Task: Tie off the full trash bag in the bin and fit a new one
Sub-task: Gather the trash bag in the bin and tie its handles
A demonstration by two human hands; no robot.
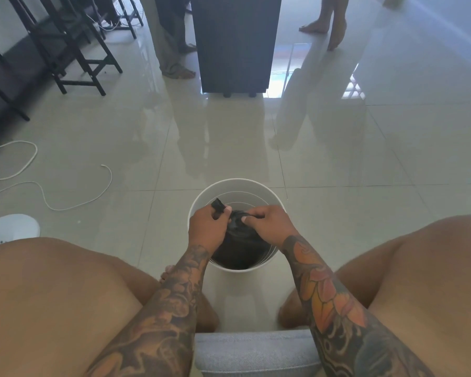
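Glossy grey floor tiles (229, 148) around my round white plastic bin (199, 198); left hand (206, 227) and right hand (269, 223) both pinch the black trash bag (239, 248), loose white cable (38, 186) off left.

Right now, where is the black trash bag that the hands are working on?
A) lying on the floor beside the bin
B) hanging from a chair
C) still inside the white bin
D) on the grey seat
C: the black trash bag sits inside the white bin, with the left hand and right hand gripping its gathered top.
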